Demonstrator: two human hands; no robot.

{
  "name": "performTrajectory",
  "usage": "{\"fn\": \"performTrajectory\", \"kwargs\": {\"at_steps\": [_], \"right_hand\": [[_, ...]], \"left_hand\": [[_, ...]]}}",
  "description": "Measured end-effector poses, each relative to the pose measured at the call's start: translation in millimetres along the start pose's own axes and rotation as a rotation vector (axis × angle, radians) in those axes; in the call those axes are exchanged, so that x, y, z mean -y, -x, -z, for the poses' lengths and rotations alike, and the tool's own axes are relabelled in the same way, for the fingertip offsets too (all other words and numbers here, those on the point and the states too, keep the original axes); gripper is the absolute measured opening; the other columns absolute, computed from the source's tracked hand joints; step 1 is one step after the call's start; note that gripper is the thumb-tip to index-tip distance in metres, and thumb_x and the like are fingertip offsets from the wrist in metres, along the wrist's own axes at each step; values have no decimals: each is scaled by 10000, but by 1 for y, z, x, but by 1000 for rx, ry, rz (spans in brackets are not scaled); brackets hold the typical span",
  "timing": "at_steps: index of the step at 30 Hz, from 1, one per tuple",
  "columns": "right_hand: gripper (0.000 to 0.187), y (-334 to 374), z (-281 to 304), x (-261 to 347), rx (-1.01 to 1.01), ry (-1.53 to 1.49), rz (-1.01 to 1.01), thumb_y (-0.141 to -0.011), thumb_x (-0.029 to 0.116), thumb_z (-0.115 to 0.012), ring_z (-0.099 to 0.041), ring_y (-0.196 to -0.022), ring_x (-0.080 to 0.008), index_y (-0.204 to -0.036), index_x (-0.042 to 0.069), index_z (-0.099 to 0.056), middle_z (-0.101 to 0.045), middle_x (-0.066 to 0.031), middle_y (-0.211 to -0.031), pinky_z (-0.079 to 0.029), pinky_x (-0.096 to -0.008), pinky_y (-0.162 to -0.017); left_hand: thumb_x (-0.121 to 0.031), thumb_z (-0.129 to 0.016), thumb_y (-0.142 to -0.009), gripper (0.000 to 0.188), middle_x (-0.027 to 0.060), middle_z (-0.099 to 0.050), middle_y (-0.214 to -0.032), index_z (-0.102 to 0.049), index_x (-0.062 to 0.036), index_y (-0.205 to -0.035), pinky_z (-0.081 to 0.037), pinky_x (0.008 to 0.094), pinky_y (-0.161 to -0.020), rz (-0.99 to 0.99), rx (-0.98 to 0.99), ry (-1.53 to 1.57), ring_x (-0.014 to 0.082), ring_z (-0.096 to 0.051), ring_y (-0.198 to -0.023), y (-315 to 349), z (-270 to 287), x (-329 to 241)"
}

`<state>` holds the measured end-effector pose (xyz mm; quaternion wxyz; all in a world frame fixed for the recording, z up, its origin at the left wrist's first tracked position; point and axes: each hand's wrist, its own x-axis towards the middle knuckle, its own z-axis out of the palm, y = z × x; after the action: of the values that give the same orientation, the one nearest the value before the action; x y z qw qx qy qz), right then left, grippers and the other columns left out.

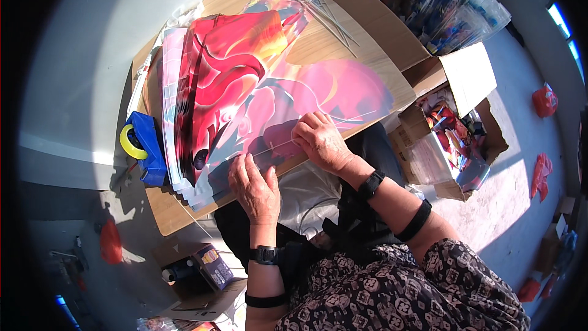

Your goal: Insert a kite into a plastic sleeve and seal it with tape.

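Observation:
A thin white rod (351, 119) lies slantwise along the near edge of a pink and grey printed sheet (352, 83) on the table. My right hand (324, 144) is closed, its fingertips pinched on the rod. To its left, my left hand (254, 190) rests at the sheet's near edge, fingers laid out and thumb apart, close to the rod's other end. Folded glossy red sheets (229, 55) with swirling prints cover the left part. Beneath them is a fanned stack of pale sheets (174, 86).
A blue tape dispenser (152, 150) with a yellow roll sits at the table's left edge. Several loose thin rods (331, 18) lie at the far side. An open carton (429, 159) of colourful scraps stands right of the table. Bagged goods (447, 9) fill the far right.

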<state>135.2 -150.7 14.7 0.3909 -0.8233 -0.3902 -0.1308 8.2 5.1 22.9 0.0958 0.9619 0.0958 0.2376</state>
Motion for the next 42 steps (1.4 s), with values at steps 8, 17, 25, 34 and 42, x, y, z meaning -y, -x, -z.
{"fn": "performTrajectory", "kwargs": {"at_steps": [8, 17, 25, 34, 42], "right_hand": [[112, 1, 1, 0, -5, 13, 2, -750, 124, -653, -527, -848, -277, -813, 95, -565, -537, -71, -851, -421, -390, -793], [223, 1, 15, 6, -46, 57, -6, -699, 105, -696, -537, -916, -291, -891, 87, -583, -565, -81, -933, -432, -400, -803], [92, 6, 11, 54, 84, -257, -108, -776, 30, -642, -612, -684, -323, -834, 43, -572, -587, -107, -741, -492, -387, -614], [77, 4, -58, 142, 583, -593, -72, -766, 40, -649, -605, -687, -334, -824, 4, -615, -612, -151, -729, -485, -377, -640], [204, -1, -132, 188, 695, -735, -363, -816, 161, -688, -590, -596, -201, -817, -33, -624, -613, -128, -663, -476, -333, -578]], "left_hand": [[-236, -688, -814, 548, 196, -480, -1250, -479, 64, -1222, -338, 504, -1048, -1, 4, 7, 368, -452, -1205, 0, 0, 0], [-134, -666, -834, 476, 161, -487, -1289, -493, -19, -1262, -344, 478, -1028, 64, -113, 45, 358, -448, -1221, 4, 30, 19], [-212, -657, -865, 226, 136, -561, -737, -550, -12, -863, -451, 440, -632, 798, -182, 9, 319, -557, -674, 79, 88, 136], [-105, -599, -895, 210, -65, -415, -535, -531, -94, -697, -251, 201, -328, 832, -252, 843, 26, -331, -373, 123, 47, 176], [-53, -547, -894, 135, 19, -502, -542, -562, -10, -767, -341, 227, -374, 1022, 83, 1089, 74, -450, -422, 113, 103, 87]]}}
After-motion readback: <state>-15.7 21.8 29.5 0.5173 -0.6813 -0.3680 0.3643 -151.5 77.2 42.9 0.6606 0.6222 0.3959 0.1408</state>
